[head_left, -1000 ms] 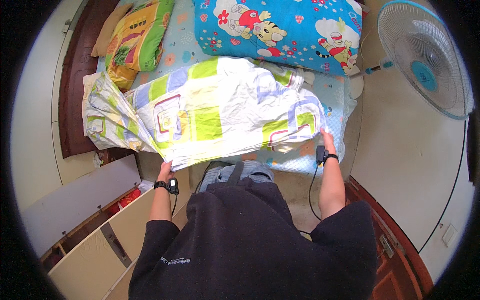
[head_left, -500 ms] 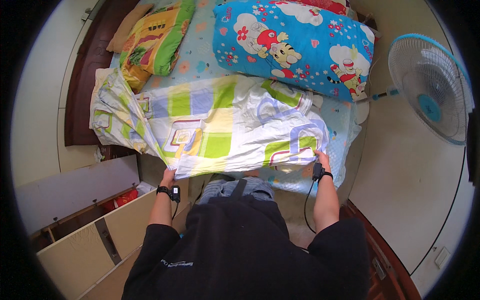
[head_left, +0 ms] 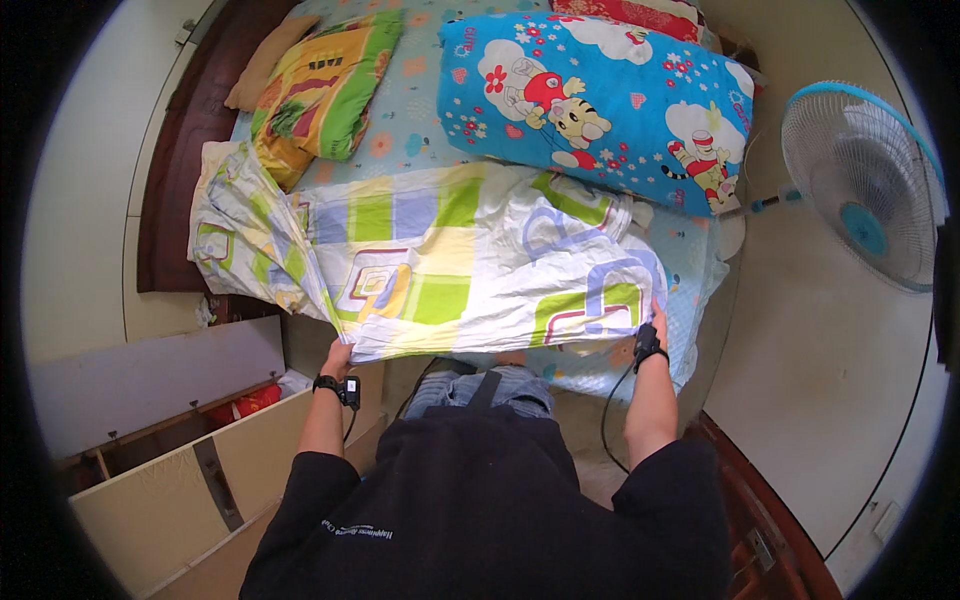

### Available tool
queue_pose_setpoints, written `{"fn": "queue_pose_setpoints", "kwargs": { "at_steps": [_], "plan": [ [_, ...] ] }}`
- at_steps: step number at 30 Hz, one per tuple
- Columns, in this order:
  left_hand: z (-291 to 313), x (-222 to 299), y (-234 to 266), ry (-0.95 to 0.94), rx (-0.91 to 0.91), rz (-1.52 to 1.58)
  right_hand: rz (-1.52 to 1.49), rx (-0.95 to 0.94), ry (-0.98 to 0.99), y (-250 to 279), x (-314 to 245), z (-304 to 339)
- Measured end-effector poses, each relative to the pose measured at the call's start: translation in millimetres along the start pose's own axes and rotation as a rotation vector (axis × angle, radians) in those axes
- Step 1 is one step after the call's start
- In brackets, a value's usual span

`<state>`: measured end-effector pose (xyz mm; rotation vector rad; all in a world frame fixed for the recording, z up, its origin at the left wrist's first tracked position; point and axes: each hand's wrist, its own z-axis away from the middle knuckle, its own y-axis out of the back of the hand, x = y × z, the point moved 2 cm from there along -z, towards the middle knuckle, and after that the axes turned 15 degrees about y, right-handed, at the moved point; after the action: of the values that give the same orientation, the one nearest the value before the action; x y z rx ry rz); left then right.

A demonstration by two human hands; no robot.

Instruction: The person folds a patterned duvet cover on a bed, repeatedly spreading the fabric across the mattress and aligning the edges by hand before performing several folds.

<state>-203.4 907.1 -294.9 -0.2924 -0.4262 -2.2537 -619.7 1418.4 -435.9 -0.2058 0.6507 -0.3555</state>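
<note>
A white bed sheet (head_left: 430, 245) with green, yellow and blue blocks and squares lies across the near part of the bed, its near edge stretched between my hands. My left hand (head_left: 339, 352) is closed on the near left of that edge. There, a loose part of the sheet folds over and spreads off to the left. My right hand (head_left: 658, 322) grips the near right corner, its fingers partly hidden by the cloth. Creases run through the sheet's right half. A black band with a small device sits on each of my wrists.
A blue cartoon-print quilt (head_left: 600, 115) lies folded on the bed's far right, and a green-yellow pillow (head_left: 325, 90) at far left. A standing fan (head_left: 860, 190) is at right. Left of me, a storage box (head_left: 180, 440) stands with its lid raised, a red item inside.
My right hand has shifted slightly to the right with its corner, and the sheet's near edge looks a little straighter. The whole view has shifted slightly. Both hands keep their hold.
</note>
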Motion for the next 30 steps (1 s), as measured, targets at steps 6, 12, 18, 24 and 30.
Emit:
{"fn": "queue_pose_setpoints", "kwargs": {
  "at_steps": [6, 12, 18, 24, 30],
  "plan": [
    [20.1, 7.7, -17.2, -0.015, 0.023, -0.056, 0.497, 0.104, 0.323, -17.0, -37.0, -17.3],
    [0.1, -14.7, -7.5, -0.089, -0.032, 0.024, 1.478, 0.441, 0.342, -1.0, -16.7, 9.4],
    [-26.8, -24.1, 7.3, -0.078, 0.078, -0.053, -0.163, -0.197, -0.016, -82.1, -49.1, 119.6],
    [-37.9, -28.6, 63.4, 0.069, 0.120, -0.410, 1.609, 0.130, 0.414, -165.4, -79.0, 32.3],
    [-34.0, 20.2, 28.8, 0.082, 0.131, -0.502, 1.621, 0.001, 0.585, -182.0, -95.9, 19.2]
  ]
}}
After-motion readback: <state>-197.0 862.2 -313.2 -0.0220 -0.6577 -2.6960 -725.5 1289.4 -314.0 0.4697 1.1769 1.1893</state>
